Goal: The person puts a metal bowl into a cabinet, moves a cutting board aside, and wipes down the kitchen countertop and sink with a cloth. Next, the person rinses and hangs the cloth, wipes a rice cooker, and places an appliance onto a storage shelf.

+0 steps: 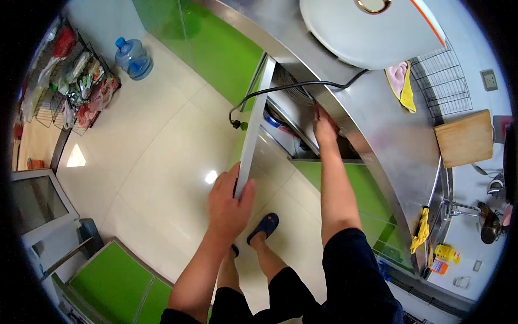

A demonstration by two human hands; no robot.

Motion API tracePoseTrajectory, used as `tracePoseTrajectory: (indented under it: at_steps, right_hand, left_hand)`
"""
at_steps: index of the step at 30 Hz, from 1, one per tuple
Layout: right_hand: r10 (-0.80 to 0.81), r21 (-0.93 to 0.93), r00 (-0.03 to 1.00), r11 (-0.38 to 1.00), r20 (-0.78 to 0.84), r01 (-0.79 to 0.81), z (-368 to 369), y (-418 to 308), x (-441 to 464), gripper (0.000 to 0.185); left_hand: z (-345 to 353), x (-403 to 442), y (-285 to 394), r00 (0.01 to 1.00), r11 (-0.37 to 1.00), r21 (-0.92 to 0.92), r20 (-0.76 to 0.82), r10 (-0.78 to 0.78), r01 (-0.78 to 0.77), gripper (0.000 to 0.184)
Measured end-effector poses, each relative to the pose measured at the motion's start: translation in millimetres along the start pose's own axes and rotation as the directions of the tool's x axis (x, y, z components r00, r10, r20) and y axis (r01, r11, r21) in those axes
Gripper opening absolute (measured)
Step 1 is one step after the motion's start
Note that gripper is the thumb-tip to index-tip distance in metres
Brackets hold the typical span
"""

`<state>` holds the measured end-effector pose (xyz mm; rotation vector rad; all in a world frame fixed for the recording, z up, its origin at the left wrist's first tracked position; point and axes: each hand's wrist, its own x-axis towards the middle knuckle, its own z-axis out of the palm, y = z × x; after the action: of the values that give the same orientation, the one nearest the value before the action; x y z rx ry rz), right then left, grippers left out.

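My left hand (229,202) grips the pale edge of a swung-out cabinet door (254,129), thumb on one side and fingers on the other. My right hand (325,128) reaches into the cabinet under the steel counter (377,124). Its fingers are partly hidden below the counter edge, so whether they hold anything does not show. Near that hand are a metal wire rack (295,89) and a light shelf panel. Lower inside lies a round dish or pot with a blue rim (274,120). A black power cord (302,83) hangs from the counter across the door top, its plug dangling.
On the counter stand a white appliance (367,27), a pink and yellow cloth (400,86), a wire rack (442,81) and a wooden cutting board (464,139). Yellow gloves (421,229) hang by the sink. A blue water jug (133,58) and a loaded shelf rack (81,86) stand across the floor.
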<state>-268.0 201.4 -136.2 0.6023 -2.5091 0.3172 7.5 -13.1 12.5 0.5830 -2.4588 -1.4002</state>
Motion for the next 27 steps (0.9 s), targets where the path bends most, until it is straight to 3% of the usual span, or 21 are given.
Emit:
tracePoseTrajectory:
  at_steps: [2,3,4,6,10,12,13,14,15,16,17,18,20,22,24,27]
  right_hand:
    - [0.184,-0.259,0.959,0.958,0.214,-0.125,39.0,27.7,-0.1,0.041]
    - [0.186,-0.261,0.960,0.957,0.207,-0.129,31.2,18.4,5.4,0.041]
    - [0.314,-0.112,0.904,0.949,0.292,-0.294,19.5,-0.6,13.1,0.046]
    - [0.374,-0.016,0.871,0.921,0.317,-0.390,104.4,65.0,-13.9,0.051]
    - [0.313,-0.092,0.625,0.928,0.715,-0.360,-62.5,-54.4,34.6,0.039]
    - [0.316,0.092,0.703,0.874,0.637,-0.476,-61.8,-54.4,-1.7,0.039]
    - [0.115,0.202,0.892,0.954,0.437,-0.222,-73.6,-54.2,-21.7,0.041]
    - [-0.112,0.237,0.974,0.969,0.198,0.063,-87.7,-54.4,-44.7,0.044]
    - [-0.158,0.251,0.959,0.963,0.235,0.097,-98.0,-54.9,-71.3,0.048]
    - [-0.164,0.243,0.863,0.969,0.479,0.049,-116.9,-53.1,-97.7,0.041]
    - [-0.188,0.283,0.901,0.956,0.392,0.076,-118.7,-46.9,-136.9,0.043]
    - [-0.238,0.446,0.897,0.894,0.374,0.051,-165.3,-50.4,-135.2,0.043]
    - [-0.147,0.494,0.897,0.865,0.418,-0.089,-222.6,-51.2,-159.3,0.047]
    - [-0.091,0.504,0.926,0.856,0.367,-0.115,-264.1,-41.5,-184.8,0.047]
    - [-0.021,0.484,0.932,0.859,0.361,-0.169,-316.8,-29.2,-185.6,0.044]
    - [0.109,0.403,0.928,0.878,0.357,-0.258,-372.7,3.9,-194.1,0.040]
  left_hand:
    - [0.6,0.4,0.5,1.000,1.000,0.002,0.002,-0.004,0.004,0.034]
    - [0.2,0.1,0.7,1.000,1.000,0.007,0.004,-0.019,0.019,0.034]
    - [0.2,-0.6,0.4,1.000,1.000,0.007,0.005,-0.011,0.011,0.034]
    - [2.0,-1.6,-2.0,1.000,1.000,0.015,0.004,-0.022,0.022,0.033]
    - [10.1,-4.2,-2.5,0.999,1.000,-0.008,-0.046,0.018,-0.019,0.033]
    - [14.6,-6.4,-0.4,0.997,0.999,0.014,-0.070,-0.029,0.030,0.032]
    - [19.0,-8.8,-2.4,0.996,1.000,0.008,-0.083,-0.023,0.024,0.032]
    - [21.4,-10.1,2.1,0.997,1.000,0.005,-0.077,-0.002,0.003,0.032]
    - [22.8,-10.9,8.0,0.997,0.999,-0.003,-0.069,-0.034,0.034,0.032]
    - [24.9,-12.3,11.5,0.996,0.998,-0.010,-0.060,-0.063,0.063,0.032]
    - [32.7,-16.7,1.4,0.996,0.995,-0.076,-0.055,-0.072,0.068,0.031]
    - [34.4,-17.9,6.7,0.998,0.996,-0.079,-0.045,-0.045,0.041,0.031]
    - [38.7,-20.3,22.9,0.990,0.991,-0.022,-0.048,-0.133,0.132,0.031]
    - [59.2,-22.2,11.5,0.995,1.000,0.004,-0.093,-0.030,0.030,0.032]
    - [67.7,-24.9,32.1,0.990,0.999,-0.037,-0.135,-0.038,0.033,0.033]
    - [88.9,-22.7,36.4,0.993,0.985,0.153,-0.093,-0.069,0.082,0.040]
